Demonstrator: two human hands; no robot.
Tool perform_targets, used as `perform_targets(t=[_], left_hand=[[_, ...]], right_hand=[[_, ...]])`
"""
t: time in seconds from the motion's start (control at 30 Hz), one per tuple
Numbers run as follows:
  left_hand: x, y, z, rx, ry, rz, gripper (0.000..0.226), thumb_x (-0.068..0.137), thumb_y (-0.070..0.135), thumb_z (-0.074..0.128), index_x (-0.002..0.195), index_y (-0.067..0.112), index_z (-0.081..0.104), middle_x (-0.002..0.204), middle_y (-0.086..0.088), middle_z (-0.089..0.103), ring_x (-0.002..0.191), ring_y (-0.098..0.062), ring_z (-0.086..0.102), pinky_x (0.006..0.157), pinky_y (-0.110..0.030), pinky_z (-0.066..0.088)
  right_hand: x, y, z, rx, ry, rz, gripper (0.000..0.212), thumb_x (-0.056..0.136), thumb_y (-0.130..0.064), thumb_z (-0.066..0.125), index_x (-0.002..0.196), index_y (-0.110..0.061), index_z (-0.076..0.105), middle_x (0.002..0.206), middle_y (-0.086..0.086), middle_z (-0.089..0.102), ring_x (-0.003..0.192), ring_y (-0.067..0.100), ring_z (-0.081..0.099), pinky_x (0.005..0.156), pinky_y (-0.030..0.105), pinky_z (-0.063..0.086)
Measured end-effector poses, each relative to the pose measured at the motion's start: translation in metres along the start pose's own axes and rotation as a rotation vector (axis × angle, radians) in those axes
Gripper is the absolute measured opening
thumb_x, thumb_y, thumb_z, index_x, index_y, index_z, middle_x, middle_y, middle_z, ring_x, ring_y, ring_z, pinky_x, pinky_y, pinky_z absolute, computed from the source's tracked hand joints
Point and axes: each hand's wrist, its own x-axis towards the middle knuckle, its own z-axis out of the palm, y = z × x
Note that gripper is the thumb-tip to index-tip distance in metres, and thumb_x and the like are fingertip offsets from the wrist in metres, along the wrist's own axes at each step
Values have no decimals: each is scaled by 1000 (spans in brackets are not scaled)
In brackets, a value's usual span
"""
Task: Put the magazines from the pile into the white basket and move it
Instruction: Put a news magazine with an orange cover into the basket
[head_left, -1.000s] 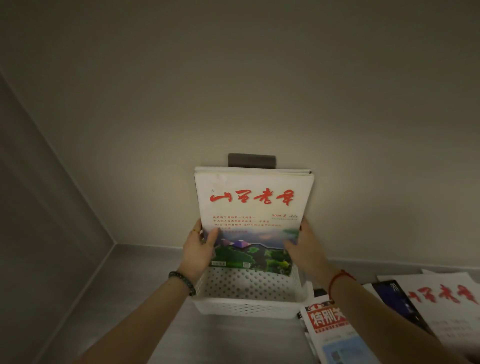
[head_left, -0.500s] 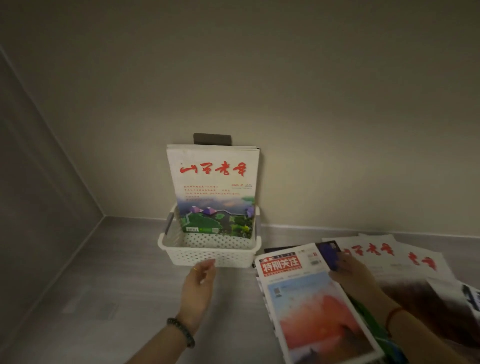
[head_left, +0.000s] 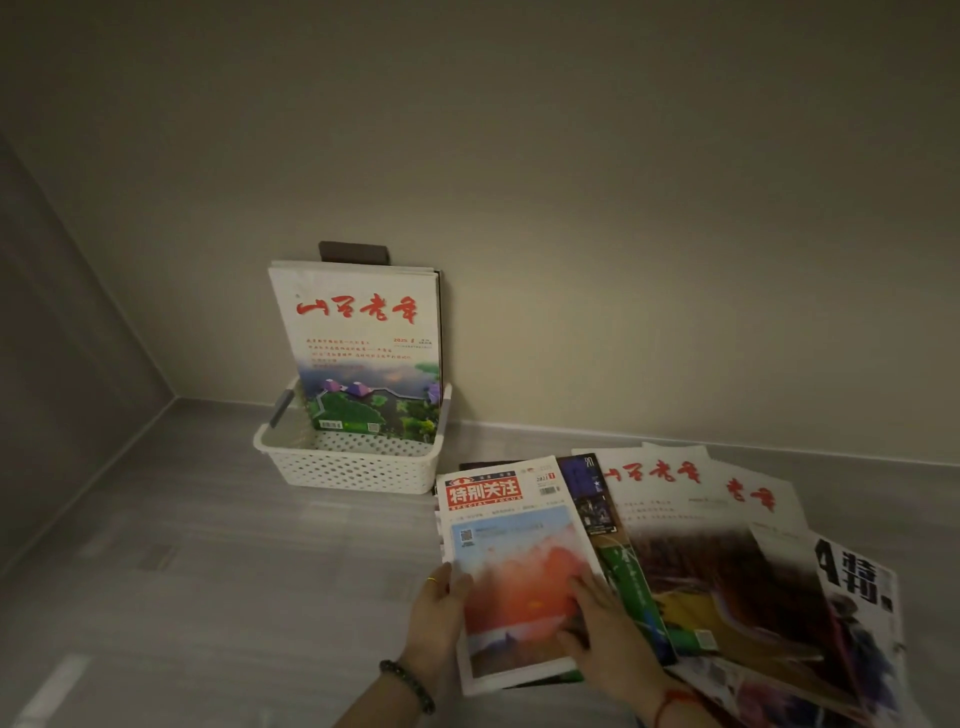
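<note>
The white basket (head_left: 353, 470) stands on the floor against the wall. Several magazines (head_left: 363, 338) stand upright in it and lean on the wall. To its right, a pile of magazines (head_left: 727, 561) lies fanned out on the floor. The leftmost one on top has a red banner and an orange cover (head_left: 511, 551). My left hand (head_left: 436, 618) grips that magazine's left edge, with the thumb on the cover. My right hand (head_left: 608, 623) lies on its lower right part, fingers spread on top.
A dark block (head_left: 353, 252) is fixed to the wall just above the standing magazines. The side wall meets the floor at the left (head_left: 104, 467). Bare grey floor (head_left: 208, 571) stretches left of my hands and in front of the basket.
Both hands let go of the magazines in the basket and came back to the pile. They now sit on the red-banner magazine, and my view has pulled back and down.
</note>
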Motion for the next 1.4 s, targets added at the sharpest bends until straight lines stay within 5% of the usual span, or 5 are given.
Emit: perform_targets(t=[0.27, 0.7, 0.9, 1.1, 1.4], left_hand=[[-8, 5, 11, 7, -38, 9, 32, 86, -6, 48, 106, 17, 59, 90, 1, 64, 85, -20, 62, 73, -36, 56], [-25, 92, -31, -27, -318, 335, 41, 88, -8, 43, 122, 13, 51, 109, -8, 68, 99, -22, 64, 84, -36, 55], [2, 177, -105, -50, -35, 442, 19, 90, 8, 49, 93, 20, 63, 106, -4, 63, 98, -25, 57, 87, -47, 50], [73, 240, -168, 44, 168, 583, 17, 89, 11, 53, 97, 12, 67, 80, 12, 65, 63, 3, 65, 52, -8, 52], [176, 221, -192, 44, 200, 388, 23, 86, 12, 58, 106, 4, 64, 109, -9, 67, 94, -26, 64, 79, -39, 56]], right_hand=[[-13, 16, 7, -53, -27, 10, 68, 87, -45, 45, 143, -23, 13, 156, -2, 5, 143, 18, 4, 117, 36, 9], [6, -33, -84, 1022, 192, 7, 19, 91, -24, 47, 108, -22, 55, 110, 6, 63, 96, 21, 61, 81, 45, 54], [48, -126, -142, 848, 425, -183, 17, 84, -3, 58, 99, -4, 64, 102, 17, 67, 87, 26, 64, 73, 27, 55], [107, -220, -168, 871, 595, -201, 26, 76, -6, 68, 100, 4, 66, 102, 22, 69, 90, 31, 65, 88, 48, 52], [177, -247, -121, 757, 656, -75, 15, 82, -4, 61, 90, 4, 69, 85, 17, 72, 72, 30, 65, 72, 36, 56]])
